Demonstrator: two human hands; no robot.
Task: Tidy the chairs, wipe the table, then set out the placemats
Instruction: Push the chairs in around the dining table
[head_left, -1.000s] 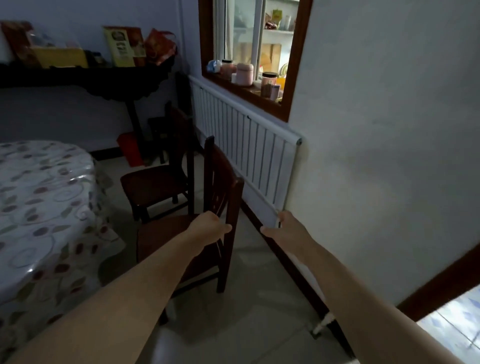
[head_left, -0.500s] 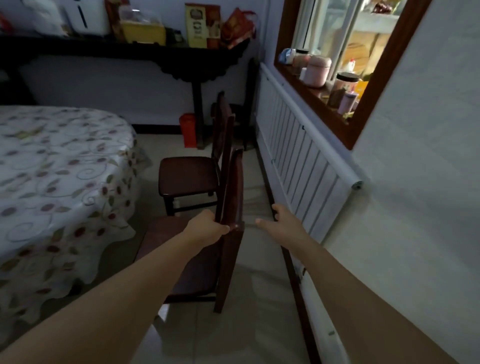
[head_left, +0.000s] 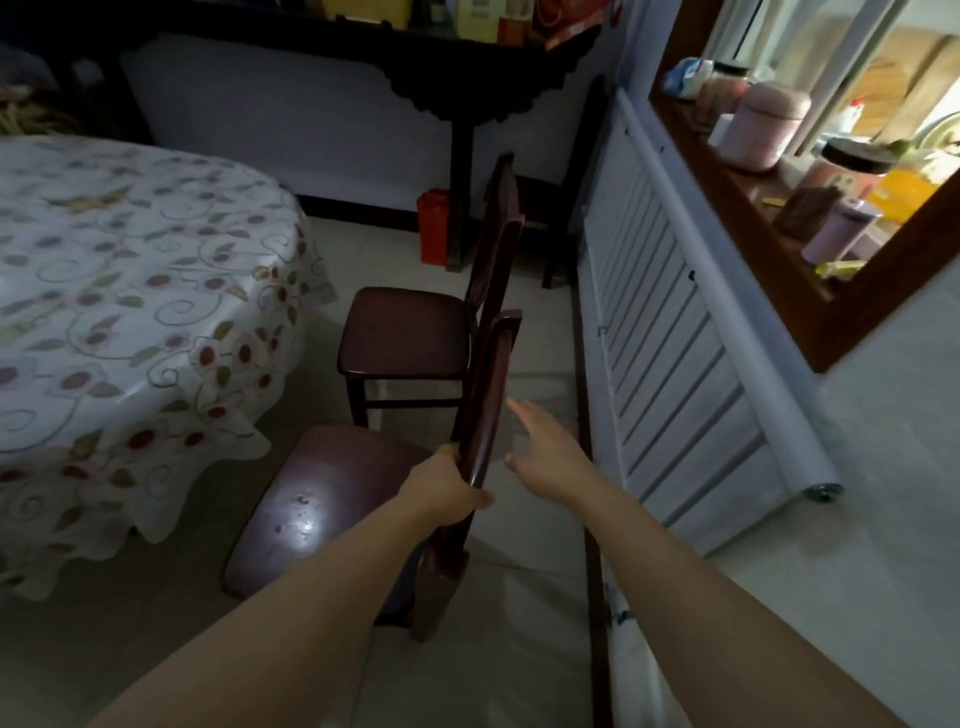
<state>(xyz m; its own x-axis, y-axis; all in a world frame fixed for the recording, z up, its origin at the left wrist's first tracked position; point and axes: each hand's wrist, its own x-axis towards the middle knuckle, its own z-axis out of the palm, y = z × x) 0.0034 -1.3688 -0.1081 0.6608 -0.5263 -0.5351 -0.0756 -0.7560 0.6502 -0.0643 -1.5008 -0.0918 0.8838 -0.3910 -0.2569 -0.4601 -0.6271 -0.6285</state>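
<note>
A dark wooden chair (head_left: 332, 499) stands just in front of me, its seat towards the round table (head_left: 119, 291) with a floral cloth. My left hand (head_left: 447, 488) grips the top rail of this chair's back. My right hand (head_left: 545, 457) hovers just right of the backrest with its fingers spread, holding nothing. A second dark chair (head_left: 410, 332) stands beyond the first, in line with it.
A white radiator (head_left: 685, 332) runs along the right wall under a wooden sill (head_left: 753, 218) with jars and cups. A dark console table (head_left: 457, 67) stands against the far wall, a red box (head_left: 434, 226) at its foot. Pale floor tiles lie between the chairs and the radiator.
My view has swung left and down, closer to the chair. My left hand keeps its grip on the chair back. My right hand has come nearer to the backrest.
</note>
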